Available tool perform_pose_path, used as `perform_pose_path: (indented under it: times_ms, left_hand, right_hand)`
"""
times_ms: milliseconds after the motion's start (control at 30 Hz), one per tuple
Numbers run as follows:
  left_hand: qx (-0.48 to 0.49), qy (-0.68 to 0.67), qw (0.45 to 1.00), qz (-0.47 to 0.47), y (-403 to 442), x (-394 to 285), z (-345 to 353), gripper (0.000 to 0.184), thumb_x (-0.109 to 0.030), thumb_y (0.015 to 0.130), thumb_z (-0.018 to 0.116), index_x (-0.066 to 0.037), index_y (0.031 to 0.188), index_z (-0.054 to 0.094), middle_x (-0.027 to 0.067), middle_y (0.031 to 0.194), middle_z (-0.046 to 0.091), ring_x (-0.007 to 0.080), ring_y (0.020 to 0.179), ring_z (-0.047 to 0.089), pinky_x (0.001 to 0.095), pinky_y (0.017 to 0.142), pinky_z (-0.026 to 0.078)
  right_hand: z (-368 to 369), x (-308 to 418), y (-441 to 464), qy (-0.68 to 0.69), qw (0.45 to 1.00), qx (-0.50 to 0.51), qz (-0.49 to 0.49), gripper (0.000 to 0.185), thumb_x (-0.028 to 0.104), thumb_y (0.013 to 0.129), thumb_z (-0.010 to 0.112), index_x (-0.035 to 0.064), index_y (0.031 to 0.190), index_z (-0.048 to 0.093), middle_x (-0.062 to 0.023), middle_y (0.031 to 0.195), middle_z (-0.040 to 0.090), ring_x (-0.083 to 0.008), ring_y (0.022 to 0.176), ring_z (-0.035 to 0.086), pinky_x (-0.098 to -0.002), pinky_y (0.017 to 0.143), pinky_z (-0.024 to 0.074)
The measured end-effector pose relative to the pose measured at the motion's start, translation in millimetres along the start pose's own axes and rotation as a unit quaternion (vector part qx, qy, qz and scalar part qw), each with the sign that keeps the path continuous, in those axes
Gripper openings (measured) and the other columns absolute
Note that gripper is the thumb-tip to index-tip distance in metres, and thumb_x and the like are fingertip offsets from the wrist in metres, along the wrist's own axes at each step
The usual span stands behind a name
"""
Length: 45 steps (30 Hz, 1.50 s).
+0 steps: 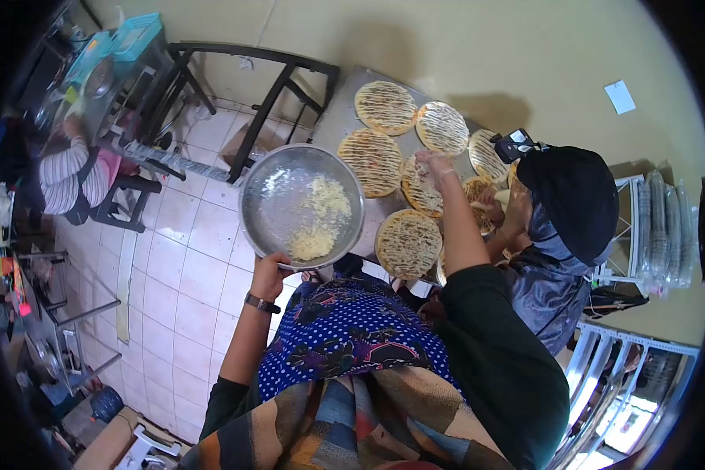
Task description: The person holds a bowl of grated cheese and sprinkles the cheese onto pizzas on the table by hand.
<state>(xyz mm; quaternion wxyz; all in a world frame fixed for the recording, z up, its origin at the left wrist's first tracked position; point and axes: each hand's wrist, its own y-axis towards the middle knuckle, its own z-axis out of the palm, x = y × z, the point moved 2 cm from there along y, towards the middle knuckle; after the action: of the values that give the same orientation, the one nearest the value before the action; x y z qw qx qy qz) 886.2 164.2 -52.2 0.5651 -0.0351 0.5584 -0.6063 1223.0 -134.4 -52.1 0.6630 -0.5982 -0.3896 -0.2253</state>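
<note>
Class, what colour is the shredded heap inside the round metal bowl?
Pale yellow; the shredded heap shows best in the head view.

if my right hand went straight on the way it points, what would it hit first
Your right hand would likely meet the drizzled round just beyond it, though height is unclear.

a bowl (270,215) with shreds (323,219) in it is left of centre, its near edge in the left hand (270,276). to the bowl's right, flatbreads (370,162) lie on a table (343,116), the right hand (436,169) over one. a co-worker (548,286) is farther right, another person (64,176) far left.
</note>
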Motion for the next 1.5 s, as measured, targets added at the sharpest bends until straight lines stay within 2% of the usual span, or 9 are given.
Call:
perform_pose_path:
  times_ms: [133, 467, 633, 867, 967, 1000, 1200, 1300, 1500]
  left_hand:
    - [-0.016, -0.012, 1.0, -0.02, 15, 6, -18, 0.041, 0.008, 0.069, 0.044, 0.008, 0.11, 0.041, 0.0181, 0.097, 0.054, 0.029, 0.082, 0.059, 0.0408, 0.072, 0.054]
    - [-0.068, -0.072, 0.995, -0.026, 44, -29, -12, 0.048, 0.011, 0.067, 0.044, 0.002, 0.114, 0.041, 0.0145, 0.101, 0.053, 0.0286, 0.081, 0.059, 0.0406, 0.066, 0.055]
    - [-0.084, -0.063, 0.994, -0.026, 55, -66, -6, 0.022, 0.007, 0.067, 0.048, 0.007, 0.089, 0.05, 0.0136, 0.09, 0.055, 0.0268, 0.08, 0.057, 0.0382, 0.075, 0.052]
    - [-0.057, -0.028, 0.997, -0.039, 101, -114, -47, 0.047, 0.009, 0.067, 0.048, 0.001, 0.113, 0.042, 0.0126, 0.102, 0.053, 0.0253, 0.082, 0.058, 0.0361, 0.066, 0.054]
    - [-0.032, 0.022, 0.997, -0.069, 122, -143, -57, 0.047, 0.009, 0.067, 0.049, -0.001, 0.112, 0.044, 0.0101, 0.099, 0.054, 0.0221, 0.079, 0.057, 0.0319, 0.061, 0.052]
    - [-0.037, 0.032, 0.997, -0.051, 123, -153, -53, 0.044, 0.008, 0.067, 0.049, -0.001, 0.109, 0.046, 0.0081, 0.095, 0.056, 0.02, 0.075, 0.057, 0.0292, 0.057, 0.05]
    - [-0.039, 0.075, 0.996, -0.029, 148, -186, -37, 0.016, 0.004, 0.068, 0.052, -0.001, 0.084, 0.053, 0.0061, 0.075, 0.056, 0.0177, 0.063, 0.055, 0.0283, 0.054, 0.044]
    - [-0.04, 0.102, 0.994, -0.026, 152, -191, -21, 0.016, 0.004, 0.069, 0.052, -0.001, 0.084, 0.053, 0.0047, 0.073, 0.055, 0.0162, 0.062, 0.054, 0.0271, 0.051, 0.043]
    - [-0.033, 0.102, 0.994, -0.029, 156, -186, 3, 0.023, 0.005, 0.07, 0.05, -0.003, 0.092, 0.051, 0.0042, 0.071, 0.055, 0.0152, 0.061, 0.054, 0.0249, 0.048, 0.041]
  right_hand:
    - [-67, -68, 51, -0.391, 0.92, -0.015, -0.008, 0.017, 0.008, 0.08, 0.054, 0.0042, 0.093, 0.064, -0.0112, 0.082, 0.061, -0.0208, 0.067, 0.058, -0.033, 0.056, 0.0485]
    - [-76, -72, 67, -0.58, 0.814, -0.022, 0.019, 0.021, 0.015, 0.073, 0.062, 0.0097, 0.092, 0.069, -0.0094, 0.094, 0.066, -0.0219, 0.074, 0.064, -0.0327, 0.069, 0.0514]
    - [-83, -69, 42, -0.825, 0.554, 0.094, 0.051, 0.023, 0.021, 0.075, 0.052, 0.0186, 0.089, 0.07, -0.0094, 0.092, 0.066, -0.0235, 0.076, 0.064, -0.0321, 0.074, 0.05]
    - [-138, -115, 4, -0.607, 0.767, -0.155, 0.137, 0.021, 0.025, 0.076, 0.053, 0.0188, 0.087, 0.07, -0.0076, 0.093, 0.066, -0.0235, 0.08, 0.064, -0.0343, 0.073, 0.0501]
    - [-166, -151, 31, -0.822, 0.544, -0.151, 0.077, 0.018, 0.024, 0.077, 0.055, 0.0154, 0.083, 0.07, -0.0094, 0.086, 0.067, -0.0226, 0.073, 0.065, -0.0345, 0.065, 0.0509]
    - [-165, -144, 21, -0.569, 0.746, -0.33, 0.108, 0.019, 0.022, 0.078, 0.057, 0.0076, 0.077, 0.068, -0.0102, 0.078, 0.067, -0.0198, 0.066, 0.063, -0.0337, 0.056, 0.0496]
    - [-202, -137, 88, -0.255, 0.857, -0.446, 0.037, 0.028, 0.028, 0.079, 0.052, 0.0059, 0.085, 0.067, -0.0157, 0.091, 0.064, -0.029, 0.083, 0.062, -0.037, 0.071, 0.0489]
    - [-172, -80, 92, -0.612, 0.703, -0.357, -0.063, 0.021, 0.022, 0.081, 0.05, 0.0148, 0.086, 0.069, -0.0168, 0.078, 0.064, -0.0301, 0.076, 0.063, -0.0387, 0.07, 0.048]
    - [-104, -13, 87, -0.635, 0.72, -0.278, 0.024, 0.022, 0.026, 0.081, 0.052, 0.0126, 0.09, 0.068, -0.0186, 0.095, 0.062, -0.0317, 0.09, 0.06, -0.0388, 0.081, 0.0455]
